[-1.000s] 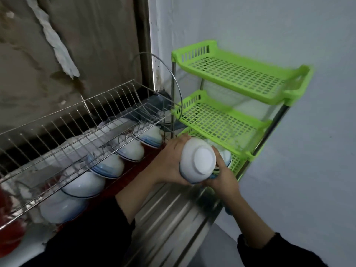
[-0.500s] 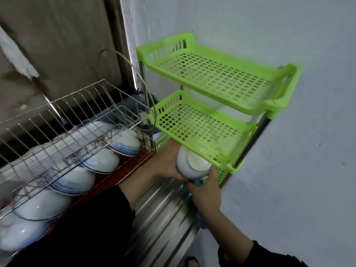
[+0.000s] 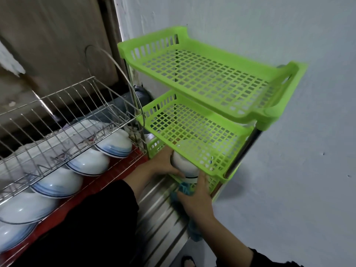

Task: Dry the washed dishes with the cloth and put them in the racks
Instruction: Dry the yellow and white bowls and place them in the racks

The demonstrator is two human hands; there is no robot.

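My left hand (image 3: 159, 166) curls round the side of the white bowl (image 3: 185, 166) and takes most of its weight. My right hand (image 3: 198, 199) grips the blue cloth (image 3: 185, 189) bunched under the palm, with its fingertips against the bowl's banded rim. That puts the cloth out of the way while I steady the bowl from below. I hold the bowl mouth down, I judge so that any last damp can run out through the grid.

The bowl is half under the middle tier (image 3: 192, 132) of the green rack (image 3: 202, 74), at the front edge of the lowest tier (image 3: 155, 147). I cannot tell whether it rests there yet. The gap is low, so I judge it has to go in flat and slow.

To my left, the wire rack (image 3: 67, 116) holds a row of bowls (image 3: 113, 145) turned down the same way over a red tray (image 3: 115, 170). The ribbed steel counter (image 3: 159, 218) lies under my wrists.
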